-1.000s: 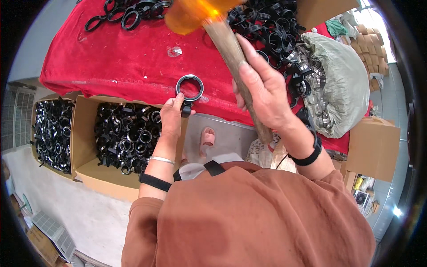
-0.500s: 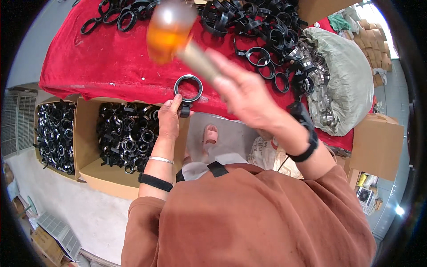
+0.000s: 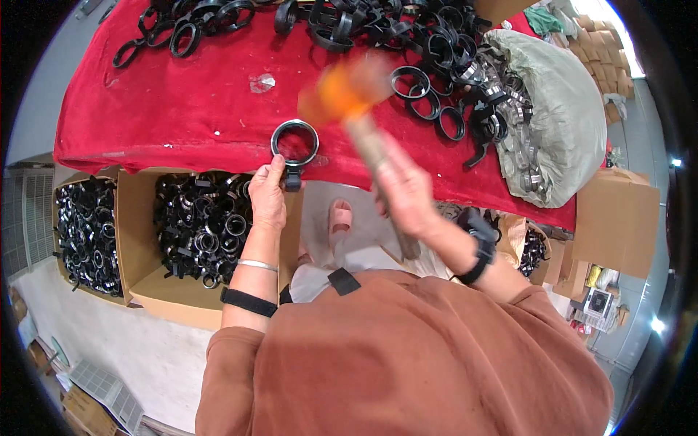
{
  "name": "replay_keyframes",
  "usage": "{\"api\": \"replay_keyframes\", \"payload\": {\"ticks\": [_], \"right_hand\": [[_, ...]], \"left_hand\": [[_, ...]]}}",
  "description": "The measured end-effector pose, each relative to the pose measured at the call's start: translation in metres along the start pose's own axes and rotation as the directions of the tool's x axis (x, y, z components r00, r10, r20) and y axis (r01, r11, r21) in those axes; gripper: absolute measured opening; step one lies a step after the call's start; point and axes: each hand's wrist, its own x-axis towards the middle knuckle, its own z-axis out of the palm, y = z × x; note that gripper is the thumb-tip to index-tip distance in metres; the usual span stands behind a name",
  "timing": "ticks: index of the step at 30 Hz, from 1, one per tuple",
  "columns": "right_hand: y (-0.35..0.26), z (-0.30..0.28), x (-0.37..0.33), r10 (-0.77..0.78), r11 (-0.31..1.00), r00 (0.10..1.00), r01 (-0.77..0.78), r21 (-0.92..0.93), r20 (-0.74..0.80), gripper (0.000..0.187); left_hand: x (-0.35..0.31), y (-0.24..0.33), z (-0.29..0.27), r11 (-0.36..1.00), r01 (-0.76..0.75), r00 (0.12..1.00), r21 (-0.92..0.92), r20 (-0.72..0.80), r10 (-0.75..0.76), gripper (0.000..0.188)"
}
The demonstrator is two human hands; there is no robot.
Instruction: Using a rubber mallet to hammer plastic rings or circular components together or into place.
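Note:
At the near edge of the red cloth [image 3: 196, 94], my left hand [image 3: 267, 198] grips a black ring clamp [image 3: 293, 176] by its small tab, thumb on top. The ring lies on the cloth, and a shiny metal band shows in it. My right hand [image 3: 408, 192] is wrapped round the wooden handle of a mallet [image 3: 347, 91]. Its orange head, blurred by motion, is raised just to the right of the ring and beyond it.
Black ring clamps [image 3: 436, 51] lie heaped along the far side of the cloth. To the right, a pale sack [image 3: 563, 120] spills metal bands [image 3: 527, 156]. Below the table's left side stand cardboard boxes [image 3: 138, 229] full of ring clamps. An open carton [image 3: 614, 225] is at the right.
The mallet head has moved right and nearer, and my right hand has come down toward me. My left hand keeps the ring clamp at the edge. The whole view has shifted slightly.

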Motion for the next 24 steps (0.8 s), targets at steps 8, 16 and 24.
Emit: {"api": "replay_keyframes", "payload": {"ticks": [8, 16, 24], "right_hand": [[-0.036, -0.009, -0.013, -0.010, 0.973, 0.999, 0.018, 0.231, -0.036, 0.049], [0.033, 0.007, -0.031, -0.123, 0.980, 0.990, 0.132, -0.151, 0.066, 0.049], [0.023, -0.063, -0.087, 0.091, 0.984, 0.994, -0.099, -0.148, -0.061, 0.047]], "left_hand": [[0.006, -0.001, -0.002, 0.999, -0.040, 0.999, -0.004, 0.006, 0.040, 0.028], [-0.007, 0.008, -0.006, 0.994, -0.090, 0.996, 0.068, -0.006, 0.091, 0.023], [-0.051, 0.099, -0.181, 0.781, 0.165, 0.847, 0.603, -0.492, 0.201, 0.037]]}}
